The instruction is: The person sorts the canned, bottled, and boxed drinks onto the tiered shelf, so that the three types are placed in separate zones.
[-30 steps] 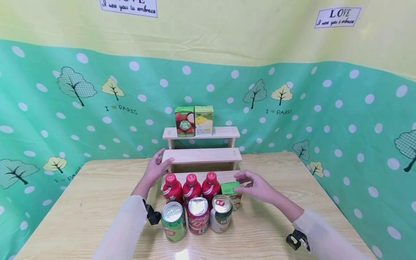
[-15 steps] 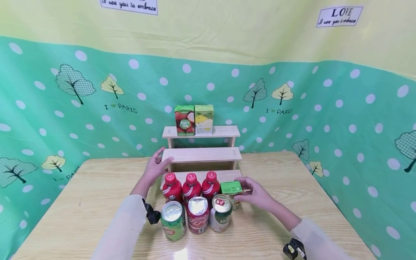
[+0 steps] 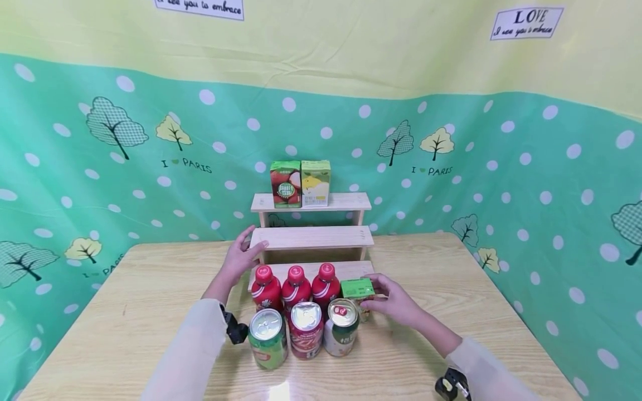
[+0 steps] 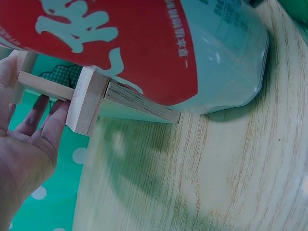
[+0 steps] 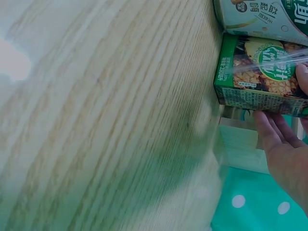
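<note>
At the left end of a three-step wooden shelf (image 3: 311, 238), my left hand (image 3: 239, 262) grips the middle step, its thumb over the top. In the left wrist view, the left hand's fingers (image 4: 57, 122) reach behind the wood. My right hand (image 3: 393, 303) holds a green-topped juice box (image 3: 358, 288) by its right side, thumb at the front and fingers behind. Pineapple pictures cover the juice box (image 5: 262, 72) in the right wrist view. It stands upright beside three red bottles (image 3: 296, 289), behind the can with a red pull tab (image 3: 342, 331).
A lychee juice box (image 3: 286, 185) and a pear juice box (image 3: 315, 184) stand side by side on the top step. In front of the bottles are a green can (image 3: 268, 341) and a pink can (image 3: 305, 332). A dotted green cloth hangs behind the wooden table (image 3: 150, 312).
My right hand has moved down around the juice box, its thumb and fingers now against it. The left hand stays at the shelf. The view has tilted slightly.
</note>
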{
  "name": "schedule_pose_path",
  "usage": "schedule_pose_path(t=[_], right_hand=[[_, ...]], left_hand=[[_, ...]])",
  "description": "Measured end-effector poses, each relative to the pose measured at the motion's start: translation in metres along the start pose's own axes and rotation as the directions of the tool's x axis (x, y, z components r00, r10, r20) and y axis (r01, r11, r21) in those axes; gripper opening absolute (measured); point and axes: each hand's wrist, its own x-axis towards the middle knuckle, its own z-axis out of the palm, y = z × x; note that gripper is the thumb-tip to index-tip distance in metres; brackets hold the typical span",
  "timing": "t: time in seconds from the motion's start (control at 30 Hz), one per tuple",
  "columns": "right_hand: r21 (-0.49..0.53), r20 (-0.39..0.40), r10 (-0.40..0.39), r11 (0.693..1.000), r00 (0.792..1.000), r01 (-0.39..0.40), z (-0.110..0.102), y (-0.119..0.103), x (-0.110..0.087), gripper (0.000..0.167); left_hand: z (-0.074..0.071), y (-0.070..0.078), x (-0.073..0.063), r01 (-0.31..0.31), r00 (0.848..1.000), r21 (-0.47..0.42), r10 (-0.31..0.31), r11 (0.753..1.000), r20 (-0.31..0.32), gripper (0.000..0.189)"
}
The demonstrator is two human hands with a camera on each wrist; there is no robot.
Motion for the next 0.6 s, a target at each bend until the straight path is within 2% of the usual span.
schedule_pose_path(t=[0.3, 0.6], right_hand=[[-0.013, -0.036, -0.010, 1.000, 0.999, 0.009, 0.001, -0.001, -0.004, 0.057], [-0.033, -0.058, 0.018, 0.999, 0.998, -0.020, -0.008, -0.001, -0.010, 0.059]], left_hand=[[0.001, -0.002, 0.000, 0.000, 1.000, -0.004, 0.000, 1.000, -0.003, 0.081], [0.001, 0.001, -0.001, -0.002, 1.000, -0.009, 0.002, 1.000, 0.000, 0.081]])
